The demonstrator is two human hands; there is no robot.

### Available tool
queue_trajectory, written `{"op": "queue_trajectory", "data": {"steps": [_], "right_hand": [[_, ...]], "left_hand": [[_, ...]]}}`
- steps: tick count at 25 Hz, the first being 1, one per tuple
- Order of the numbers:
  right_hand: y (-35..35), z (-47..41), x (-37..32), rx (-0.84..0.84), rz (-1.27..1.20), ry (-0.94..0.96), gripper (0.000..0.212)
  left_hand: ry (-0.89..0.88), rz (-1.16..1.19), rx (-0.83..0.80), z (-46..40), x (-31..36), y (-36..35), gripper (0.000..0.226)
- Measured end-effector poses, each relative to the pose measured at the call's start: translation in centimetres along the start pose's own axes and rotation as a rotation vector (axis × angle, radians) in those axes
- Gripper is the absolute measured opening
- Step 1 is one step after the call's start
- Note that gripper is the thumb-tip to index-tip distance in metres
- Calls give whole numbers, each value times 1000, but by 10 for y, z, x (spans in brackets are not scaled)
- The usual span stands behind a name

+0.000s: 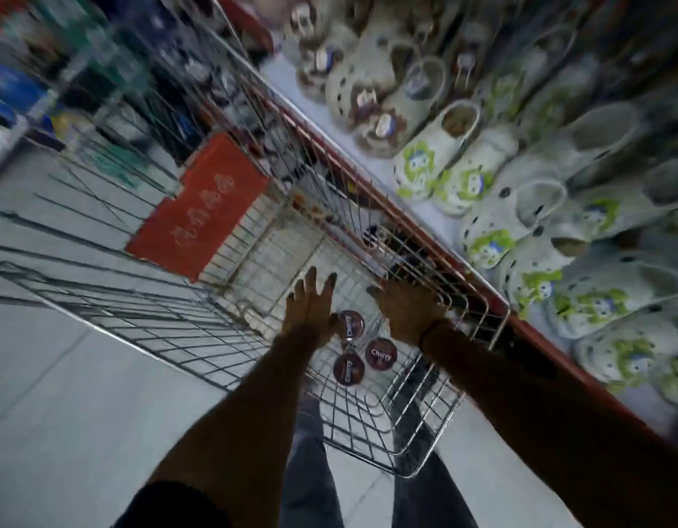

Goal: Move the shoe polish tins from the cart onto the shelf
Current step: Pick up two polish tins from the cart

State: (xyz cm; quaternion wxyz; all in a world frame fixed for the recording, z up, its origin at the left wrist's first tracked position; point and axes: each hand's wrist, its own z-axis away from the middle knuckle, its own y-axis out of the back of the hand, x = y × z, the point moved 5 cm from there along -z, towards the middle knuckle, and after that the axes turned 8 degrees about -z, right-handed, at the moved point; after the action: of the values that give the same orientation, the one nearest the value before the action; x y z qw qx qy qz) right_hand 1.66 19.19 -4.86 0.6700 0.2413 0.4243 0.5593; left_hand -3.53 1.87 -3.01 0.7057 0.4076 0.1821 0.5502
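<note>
Three shoe polish tins lie flat on the wire floor at the near end of the cart (pixel 200 325): the far tin (pixel 351 325), the right tin (pixel 381 354) and the near tin (pixel 348 368), close together with their dark red lids up, so each could be picked from above. Both arms reach down into the basket. The left hand (pixel 310 310) is spread, fingers apart and empty, its palm hovering over or just touching the far tin's left edge; I judge it is about to close on that one. The right hand (pixel 407 306) is further right, by the cart's right wall, knuckles up and fingers curled loosely downward; whether it grips the wire or anything else I cannot tell. To the right, just beside the cart, runs the shelf (pixel 417 222) with its red edge, crowded with pale clogs (pixel 436 161). Bare room for the tins looks scarce there, so a gap must be found.
</note>
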Motion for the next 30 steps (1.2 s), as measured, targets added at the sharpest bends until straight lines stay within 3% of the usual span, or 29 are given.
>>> {"op": "queue_trajectory", "data": {"steps": [1, 2, 5, 8, 13, 16, 19, 21, 25, 30], "right_hand": [[-22, -15, 11, -77, -27, -32, 56], [-32, -27, 19, -18, -23, -22, 50], [-59, -45, 31, -93, 97, -86, 33], [-74, -55, 35, -110, 191, -80, 36], [-60, -48, 44, -103, 87, -227, 47], [-10, -35, 23, -102, -17, -253, 68], [65, -29, -17, -7, -76, -188, 88], [130, -20, -54, 108, -135, -111, 85], [256, 8, -105, 494, -273, 30, 57], [378, 74, -118, 799, -324, 62, 81]], "left_hand": [[-11, 10, -93, -11, 6, -25, 81], [-23, 21, -150, -23, 13, -47, 80], [-67, -56, -260, -39, 28, -88, 79], [-116, -94, -219, -49, 36, -98, 74], [-121, -95, -180, -51, 31, -85, 82], [-41, -29, -106, -36, 12, -37, 83], [-13, 66, 32, -23, -14, 27, 64], [-9, 94, 146, -12, -39, 78, 58], [-3, 301, 455, 40, -62, 209, 70], [-194, 403, 780, 98, -28, 346, 78]]}}
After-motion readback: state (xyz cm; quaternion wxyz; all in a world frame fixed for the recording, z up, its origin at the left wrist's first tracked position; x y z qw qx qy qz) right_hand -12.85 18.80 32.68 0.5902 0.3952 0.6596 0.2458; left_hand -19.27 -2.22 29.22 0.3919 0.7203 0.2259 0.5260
